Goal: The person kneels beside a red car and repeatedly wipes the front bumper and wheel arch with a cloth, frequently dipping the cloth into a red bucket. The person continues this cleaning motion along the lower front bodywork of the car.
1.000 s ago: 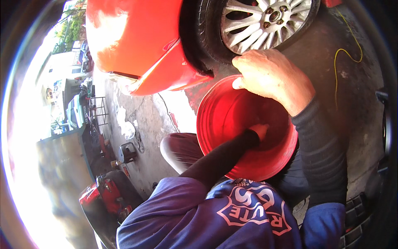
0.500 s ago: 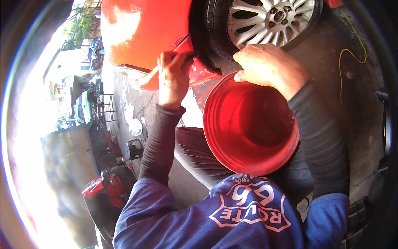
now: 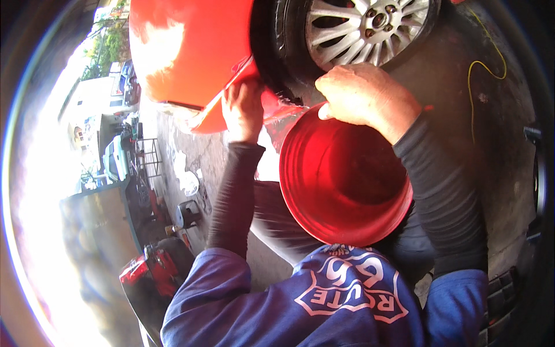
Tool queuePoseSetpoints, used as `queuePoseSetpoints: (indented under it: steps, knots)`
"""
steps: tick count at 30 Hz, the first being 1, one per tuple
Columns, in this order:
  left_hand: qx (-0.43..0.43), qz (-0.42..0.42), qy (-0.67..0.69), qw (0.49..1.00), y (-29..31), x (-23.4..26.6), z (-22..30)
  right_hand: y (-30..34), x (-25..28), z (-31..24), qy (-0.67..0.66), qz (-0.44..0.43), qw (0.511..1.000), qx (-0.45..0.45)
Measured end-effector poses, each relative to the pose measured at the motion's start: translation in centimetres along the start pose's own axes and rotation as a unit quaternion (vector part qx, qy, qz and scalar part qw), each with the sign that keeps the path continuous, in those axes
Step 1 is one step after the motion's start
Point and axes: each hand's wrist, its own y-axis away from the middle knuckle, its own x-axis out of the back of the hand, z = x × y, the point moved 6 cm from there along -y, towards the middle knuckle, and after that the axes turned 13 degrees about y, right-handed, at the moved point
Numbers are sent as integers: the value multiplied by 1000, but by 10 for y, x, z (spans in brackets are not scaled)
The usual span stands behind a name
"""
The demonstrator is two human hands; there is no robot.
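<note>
- Red plastic, by its look, is seen in the bucket (image 3: 321, 185), placed in front of the wearer's body, between the legs in dark trousers (image 3: 280, 222); its mouth is faced toward the camera, and its bottom is lost in shadow.
- The bucket's far rim is gripped by the right hand (image 3: 367, 95), which is clamped there with its back turned up.
- The left hand (image 3: 243, 113) is laid against the lower corner of the red car body (image 3: 202, 52); whether anything is pinched in its fingers cannot be told.
- Both forearms are covered by 2 dark sleeves (image 3: 234, 196), worn with a blue shirt (image 3: 219, 295).
- A silver-spoked wheel (image 3: 376, 23) is seen just beyond the right hand.
- A yellow cord (image 3: 475, 63) is stretched across the floor (image 3: 451, 92), at the right.
</note>
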Motion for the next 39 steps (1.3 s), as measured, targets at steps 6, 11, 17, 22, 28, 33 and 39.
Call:
queuePoseSetpoints:
  steps: [6,11,17,22,28,33,39]
  knots:
    - [-32,-8,-7,999,-31,13,-10,-8,-9,-4,4,37,999,7]
    - [24,-102,-35,994,19,-9,-8,1,-8,1,-3,53,999,0]
    - [20,-75,-19,997,2,14,0,1,-5,-4,-9,13,1000,15]
    - [-18,3,-71,997,-38,17,-11,-7,-6,-11,-6,-8,1000,25]
    - [-16,-67,-158,985,13,-15,-4,1,-6,-4,-3,12,1000,5]
    - [-3,-15,-151,988,-4,5,-11,-1,-10,-5,-10,-21,1000,8]
    - [-30,-20,-92,995,-11,2,-15,-6,-9,-8,-5,-48,999,3]
